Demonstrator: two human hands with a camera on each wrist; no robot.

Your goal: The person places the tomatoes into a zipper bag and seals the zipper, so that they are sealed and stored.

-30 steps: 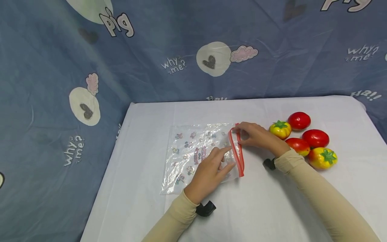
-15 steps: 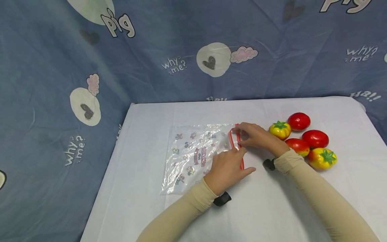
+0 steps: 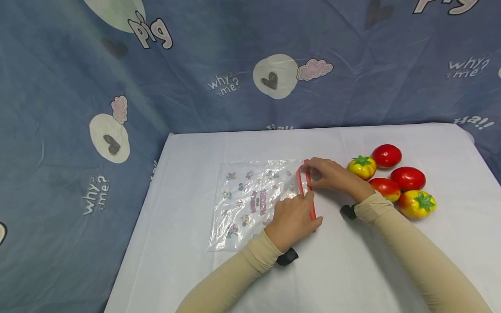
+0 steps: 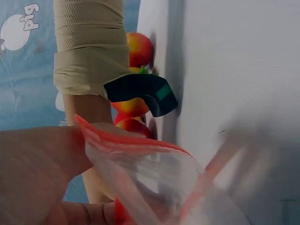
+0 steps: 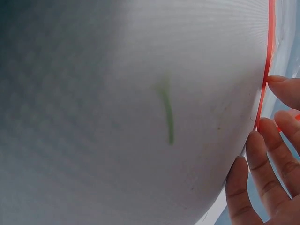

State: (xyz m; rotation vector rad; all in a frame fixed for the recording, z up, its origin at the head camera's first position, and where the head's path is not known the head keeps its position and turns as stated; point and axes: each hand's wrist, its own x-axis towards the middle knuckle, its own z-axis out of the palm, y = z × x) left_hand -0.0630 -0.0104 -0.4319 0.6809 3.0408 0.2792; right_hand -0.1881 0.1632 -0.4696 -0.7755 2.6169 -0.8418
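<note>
A clear zip bag (image 3: 240, 217) printed with small coloured figures lies flat on the white table, its red zip strip (image 3: 300, 182) towards the right. At the strip's far end, my right hand (image 3: 330, 176) pinches the red edge between finger and thumb. My left hand (image 3: 291, 221) lies over the nearer part of the bag's mouth, thumb spread away from the fingers, index finger touching the strip. The mouth gapes beneath the red strip (image 4: 136, 143) in the left wrist view. In the right wrist view, fingers (image 5: 258, 154) rest along a red strip (image 5: 266, 84).
Several glossy toy fruits stand close to the right forearm: a red oval one (image 3: 386, 156), another red one (image 3: 408, 178), and a yellow-red one (image 3: 417, 204) with green leaves. A blue printed curtain (image 3: 235, 43) hangs behind the white table (image 3: 195, 148).
My left hand has moved right and onto the zip strip, covering its near part, and its thumb has since drawn slightly back left. My right hand stays on the far end.
</note>
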